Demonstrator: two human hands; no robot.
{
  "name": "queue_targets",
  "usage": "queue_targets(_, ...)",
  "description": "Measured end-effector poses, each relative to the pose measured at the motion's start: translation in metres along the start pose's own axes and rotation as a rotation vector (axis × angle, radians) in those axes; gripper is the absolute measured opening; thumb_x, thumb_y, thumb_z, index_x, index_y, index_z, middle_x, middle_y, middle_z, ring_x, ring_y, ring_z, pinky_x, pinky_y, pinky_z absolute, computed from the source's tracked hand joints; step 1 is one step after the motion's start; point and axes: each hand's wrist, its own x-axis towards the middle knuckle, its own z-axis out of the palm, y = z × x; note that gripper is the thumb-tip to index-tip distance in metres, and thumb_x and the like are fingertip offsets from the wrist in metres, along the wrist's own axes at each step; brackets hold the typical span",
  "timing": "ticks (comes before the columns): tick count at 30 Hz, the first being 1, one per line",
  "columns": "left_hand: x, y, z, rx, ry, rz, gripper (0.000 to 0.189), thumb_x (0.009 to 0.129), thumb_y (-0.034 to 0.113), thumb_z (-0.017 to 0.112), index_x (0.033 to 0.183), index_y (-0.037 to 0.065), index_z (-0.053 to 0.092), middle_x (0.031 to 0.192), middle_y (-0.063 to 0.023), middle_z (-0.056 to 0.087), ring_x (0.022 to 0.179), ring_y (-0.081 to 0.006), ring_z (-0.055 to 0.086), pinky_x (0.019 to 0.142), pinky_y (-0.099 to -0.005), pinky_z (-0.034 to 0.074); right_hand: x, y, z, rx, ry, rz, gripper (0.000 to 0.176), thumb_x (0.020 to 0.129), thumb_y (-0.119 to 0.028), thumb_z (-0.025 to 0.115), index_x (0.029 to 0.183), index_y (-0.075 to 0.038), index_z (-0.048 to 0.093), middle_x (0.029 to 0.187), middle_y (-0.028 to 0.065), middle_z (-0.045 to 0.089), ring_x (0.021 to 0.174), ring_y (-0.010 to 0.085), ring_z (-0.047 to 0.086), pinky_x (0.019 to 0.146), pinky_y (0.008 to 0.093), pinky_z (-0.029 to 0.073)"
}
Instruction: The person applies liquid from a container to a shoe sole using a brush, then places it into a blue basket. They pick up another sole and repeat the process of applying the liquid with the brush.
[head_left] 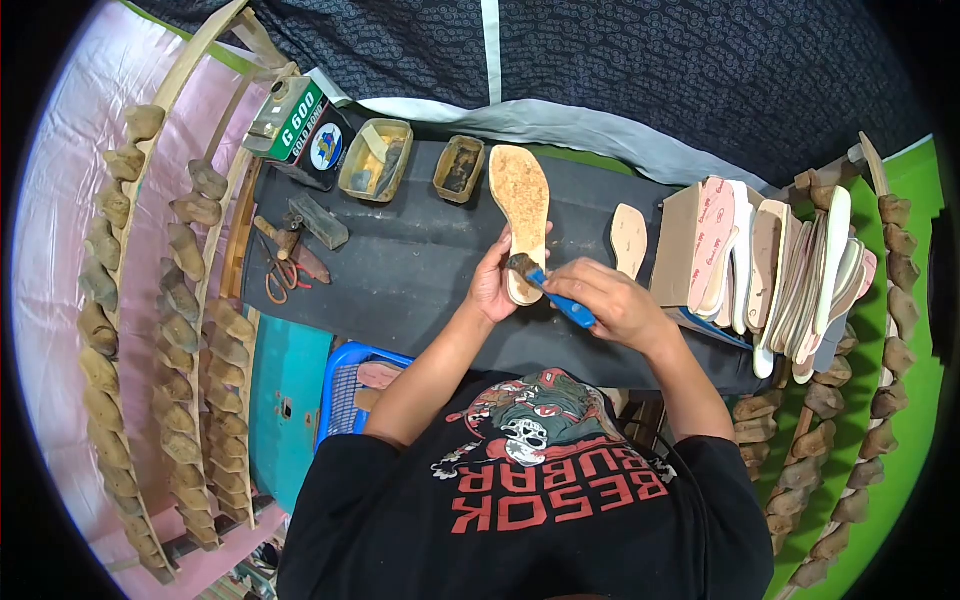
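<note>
My left hand (492,280) grips the near, heel end of a long tan shoe insole (520,195) that lies on the black work surface (400,270). My right hand (610,300) is shut on a blue-handled brush (560,300). The brush's dark bristles (522,265) touch the insole near its heel. A smaller tan sole piece (628,238) lies just right of the hands.
Two glue-stained trays (375,160) (459,168) and a green G 600 can (290,118) stand at the back. Scissors (278,280) and tools lie at left. A stack of insoles (780,270) stands at right. Racks of wooden lasts (180,320) (850,400) flank the table. A blue basket (345,390) sits below.
</note>
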Motion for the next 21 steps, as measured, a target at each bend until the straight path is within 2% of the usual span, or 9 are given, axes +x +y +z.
queue_targets(2,0.0,0.003,-0.001,-0.041,-0.007,-0.01,0.061,0.104,0.028,0.056,0.16,0.016,0.035,0.156,-0.0183,0.049,0.111,-0.0294,0.07,0.091,-0.0479,0.062,-0.001,-0.004,-0.001,0.014,-0.037,-0.002,0.051,0.07,0.009,0.072,0.119,-0.002,0.065,0.113,0.0116,0.066,0.105,0.0332,0.067,0.088,0.0419,0.057)
queue_targets(3,0.001,0.003,0.0,-0.001,0.016,-0.015,0.06,0.103,0.032,0.058,0.158,0.019,0.038,0.154,-0.0144,0.052,0.109,-0.0252,0.07,0.087,-0.0491,0.062,-0.002,-0.006,-0.001,0.027,-0.055,-0.006,0.051,0.07,0.008,0.072,0.119,-0.002,0.065,0.113,0.0115,0.066,0.105,0.0332,0.067,0.088,0.0419,0.058)
queue_targets(6,0.004,0.004,0.002,-0.011,0.017,-0.023,0.06,0.103,0.032,0.059,0.158,0.019,0.039,0.153,-0.0143,0.053,0.11,-0.0244,0.069,0.087,-0.0476,0.062,-0.001,-0.01,-0.004,0.059,-0.087,-0.015,0.051,0.07,0.008,0.072,0.12,-0.002,0.065,0.112,0.0114,0.067,0.105,0.0329,0.067,0.087,0.0417,0.058)
queue_targets(12,0.01,0.001,0.003,0.014,0.013,-0.094,0.062,0.103,0.032,0.059,0.159,0.016,0.037,0.151,-0.0164,0.054,0.114,-0.0264,0.067,0.095,-0.0445,0.06,0.005,0.001,-0.019,-0.034,0.017,0.015,0.049,0.071,0.01,0.071,0.119,-0.001,0.067,0.113,0.0111,0.067,0.104,0.0331,0.068,0.087,0.0419,0.058)
queue_targets(13,0.008,-0.001,0.018,0.008,0.101,-0.09,0.062,0.104,0.031,0.057,0.16,0.015,0.036,0.151,-0.0174,0.054,0.113,-0.0278,0.068,0.098,-0.0434,0.059,0.006,0.005,-0.019,-0.054,0.026,0.017,0.048,0.071,0.01,0.071,0.118,-0.001,0.067,0.114,0.0109,0.067,0.104,0.033,0.068,0.086,0.0418,0.058)
queue_targets(16,0.009,-0.004,0.015,0.014,0.057,-0.093,0.06,0.105,0.03,0.056,0.159,0.015,0.037,0.15,-0.017,0.055,0.112,-0.0281,0.068,0.098,-0.0435,0.059,0.007,0.007,-0.017,-0.072,0.024,0.013,0.046,0.072,0.009,0.071,0.117,-0.001,0.067,0.114,0.0107,0.068,0.103,0.0326,0.068,0.085,0.0413,0.058)
queue_targets(21,0.015,-0.002,0.009,0.033,0.044,-0.028,0.057,0.105,0.032,0.055,0.157,0.017,0.039,0.15,-0.0134,0.055,0.109,-0.0238,0.069,0.086,-0.0474,0.063,0.004,-0.001,-0.012,-0.047,-0.004,0.012,0.041,0.075,0.004,0.073,0.115,-0.002,0.067,0.111,0.011,0.068,0.1,0.0321,0.068,0.084,0.0411,0.058)
